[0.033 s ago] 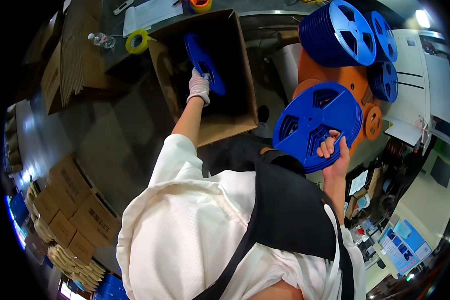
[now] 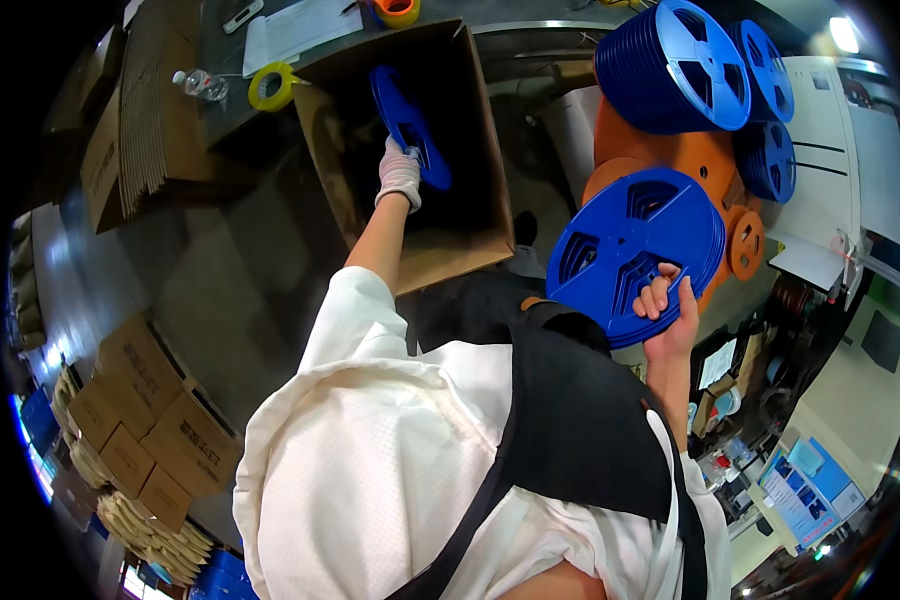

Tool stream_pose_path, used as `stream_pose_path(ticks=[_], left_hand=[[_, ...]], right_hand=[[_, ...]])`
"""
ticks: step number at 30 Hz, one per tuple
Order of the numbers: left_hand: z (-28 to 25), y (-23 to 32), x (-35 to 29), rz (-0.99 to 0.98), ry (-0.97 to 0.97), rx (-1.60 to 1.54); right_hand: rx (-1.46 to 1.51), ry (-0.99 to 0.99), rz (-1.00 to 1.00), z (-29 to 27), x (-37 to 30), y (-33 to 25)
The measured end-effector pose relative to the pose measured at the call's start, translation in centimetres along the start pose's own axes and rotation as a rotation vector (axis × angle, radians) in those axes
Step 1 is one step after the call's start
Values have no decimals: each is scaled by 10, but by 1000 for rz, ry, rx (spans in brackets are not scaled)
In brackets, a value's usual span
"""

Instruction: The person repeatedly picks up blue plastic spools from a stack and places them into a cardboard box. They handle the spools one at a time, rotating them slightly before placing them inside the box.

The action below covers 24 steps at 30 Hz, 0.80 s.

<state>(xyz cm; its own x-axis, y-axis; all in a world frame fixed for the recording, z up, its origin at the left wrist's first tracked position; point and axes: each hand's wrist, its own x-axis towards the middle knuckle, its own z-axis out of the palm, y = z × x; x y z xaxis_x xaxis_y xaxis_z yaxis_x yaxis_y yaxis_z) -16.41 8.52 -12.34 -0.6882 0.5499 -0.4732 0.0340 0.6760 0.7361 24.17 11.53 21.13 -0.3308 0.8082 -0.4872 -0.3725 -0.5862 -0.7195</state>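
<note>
In a white-gloved grip, my left hand [image 2: 400,172] holds a blue plastic reel [image 2: 394,105] by its middle. That reel stands tilted on edge inside the open cardboard box [image 2: 460,253], whose bottom is in dark shadow. My right hand [image 2: 667,312] is bare, with its fingers curled through an opening of a stack of blue reels [image 2: 595,232] and its thumb at the rim. The stack's face is turned up toward me. How many reels it holds is hard to make out.
More stacked blue reels [image 2: 670,85] rest by the orange stand [image 2: 635,140] at the far right. Yellow tape [image 2: 272,86], orange tape [image 2: 397,10] and a clear bottle [image 2: 201,84] lie on the dark table. Flattened cartons [image 2: 145,120] lean at left; closed boxes [image 2: 135,375] stand lower left.
</note>
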Motion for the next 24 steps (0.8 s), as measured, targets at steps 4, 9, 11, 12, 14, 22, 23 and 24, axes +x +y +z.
stream_pose_path(ticks=[4,9,11,12,14,22,23,24], left_hand=[[25,7,15,-36,-33,120],[20,49,-23,-111,-150,313],[2,63,-47,-52,-232,282],[-5,72,-61,-12,-238,286],[-12,96,-87,152,-176,221],[-55,222,-148,935,161,-26],[-66,224,-154,843,5,-251],[-76,224,-159,744,-150,-474]], right_hand=[[15,44,-11,-6,1,0],[169,6,-84,-15,5,2],[255,-107,-103,-18,6,-9],[291,-176,-110,-18,8,-18],[266,-216,-152,-12,7,-29],[627,-621,-74,27,8,-32],[642,-674,-52,34,5,-31],[658,-725,-32,40,2,-29]])
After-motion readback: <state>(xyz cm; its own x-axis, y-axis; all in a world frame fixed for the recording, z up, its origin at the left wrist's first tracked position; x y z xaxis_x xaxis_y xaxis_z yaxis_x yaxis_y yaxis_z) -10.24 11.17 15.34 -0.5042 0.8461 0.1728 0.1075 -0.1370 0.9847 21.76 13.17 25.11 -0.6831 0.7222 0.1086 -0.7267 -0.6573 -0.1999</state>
